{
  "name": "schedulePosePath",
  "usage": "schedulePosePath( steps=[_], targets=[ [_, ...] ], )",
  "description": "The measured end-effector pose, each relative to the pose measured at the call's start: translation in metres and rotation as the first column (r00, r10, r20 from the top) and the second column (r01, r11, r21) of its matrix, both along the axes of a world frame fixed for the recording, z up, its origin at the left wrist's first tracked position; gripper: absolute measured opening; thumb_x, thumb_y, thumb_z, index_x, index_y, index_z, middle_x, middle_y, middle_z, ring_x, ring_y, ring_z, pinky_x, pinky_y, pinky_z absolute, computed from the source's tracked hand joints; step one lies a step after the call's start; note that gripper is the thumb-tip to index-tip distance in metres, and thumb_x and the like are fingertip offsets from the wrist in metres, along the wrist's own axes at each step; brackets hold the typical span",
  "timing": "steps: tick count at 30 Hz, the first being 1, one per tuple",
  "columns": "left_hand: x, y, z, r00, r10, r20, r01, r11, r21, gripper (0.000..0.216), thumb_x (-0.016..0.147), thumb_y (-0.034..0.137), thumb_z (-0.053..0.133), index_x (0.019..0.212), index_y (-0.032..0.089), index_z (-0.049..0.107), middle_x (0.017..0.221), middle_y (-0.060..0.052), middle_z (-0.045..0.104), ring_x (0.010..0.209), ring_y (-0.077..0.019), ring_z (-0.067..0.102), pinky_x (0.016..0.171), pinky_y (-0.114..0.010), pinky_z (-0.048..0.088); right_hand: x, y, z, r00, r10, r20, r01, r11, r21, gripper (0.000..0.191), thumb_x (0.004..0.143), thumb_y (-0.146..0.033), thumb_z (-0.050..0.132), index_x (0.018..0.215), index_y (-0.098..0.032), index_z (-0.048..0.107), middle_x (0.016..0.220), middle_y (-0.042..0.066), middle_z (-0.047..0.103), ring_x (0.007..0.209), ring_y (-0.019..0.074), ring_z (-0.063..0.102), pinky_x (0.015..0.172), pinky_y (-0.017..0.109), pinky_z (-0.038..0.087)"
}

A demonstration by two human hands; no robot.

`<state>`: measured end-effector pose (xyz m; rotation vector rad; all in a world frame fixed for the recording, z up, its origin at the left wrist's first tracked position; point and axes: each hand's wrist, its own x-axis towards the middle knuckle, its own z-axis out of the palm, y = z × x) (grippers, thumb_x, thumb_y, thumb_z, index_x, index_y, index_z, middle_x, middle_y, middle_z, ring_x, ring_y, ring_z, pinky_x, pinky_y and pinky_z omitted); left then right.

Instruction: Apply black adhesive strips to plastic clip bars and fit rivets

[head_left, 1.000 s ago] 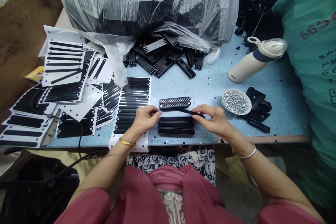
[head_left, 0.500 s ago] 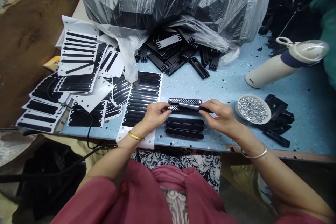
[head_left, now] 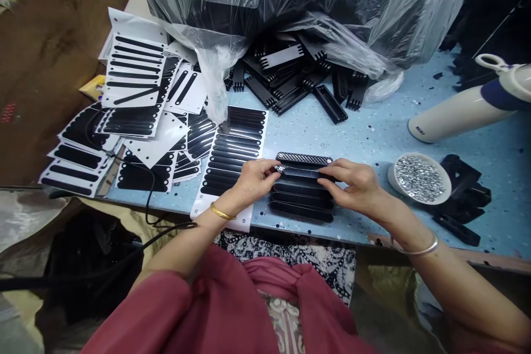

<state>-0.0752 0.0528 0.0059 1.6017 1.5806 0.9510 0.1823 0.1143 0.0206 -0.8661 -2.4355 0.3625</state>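
My left hand (head_left: 256, 176) and my right hand (head_left: 357, 183) each pinch one end of a long black strip (head_left: 299, 172), holding it level over a perforated black comb piece (head_left: 304, 159) on the blue table (head_left: 365, 133). Just in front of my hands lie three black pieces (head_left: 302, 202) side by side, covered with such strips. A white backing sheet (head_left: 230, 157) carrying rows of black strips lies left of my left hand.
More backing sheets (head_left: 133, 99) pile up at the left. A heap of black comb pieces (head_left: 290, 80) spills from a big clear plastic bag (head_left: 298, 5) at the back. At the right are a bowl of small silver bits (head_left: 420, 178), a white bottle (head_left: 464, 108) and black parts (head_left: 462, 199).
Both hands carried the black strip from above the near pieces up onto the perforated comb piece. The camera view shifted left, so everything on the table sits further right.
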Motion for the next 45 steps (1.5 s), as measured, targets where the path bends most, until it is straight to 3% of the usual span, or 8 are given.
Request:
schedulePosePath(
  steps=[15, 45],
  targets=[
    [-0.001, -0.001, -0.003, 1.000, -0.005, -0.007, 0.005, 1.000, 0.027, 0.024, 0.079, 0.023, 0.063, 0.097, 0.015, 0.077, 0.076, -0.006, 0.074, 0.064, -0.0148, 0.065, 0.061, -0.027, 0.052, -0.013, -0.007, -0.002, 1.000, 0.017, -0.007, -0.015, 0.991, 0.135, 0.012, 0.088, -0.022, 0.062, 0.085, -0.019, 0.073, 0.082, 0.007, 0.077, 0.071, 0.0199, 0.072, 0.064, 0.033, 0.056],
    [-0.001, -0.002, 0.001, 1.000, -0.006, -0.002, 0.006, 1.000, 0.008, 0.025, 0.081, 0.025, 0.064, 0.100, 0.017, 0.077, 0.079, -0.006, 0.074, 0.069, -0.0152, 0.066, 0.065, -0.029, 0.055, -0.015, -0.007, -0.007, 0.994, -0.011, 0.108, 0.000, 0.994, 0.107, 0.018, 0.090, -0.025, 0.058, 0.082, -0.019, 0.074, 0.084, 0.008, 0.076, 0.073, 0.0198, 0.068, 0.065, 0.033, 0.050]
  ],
)
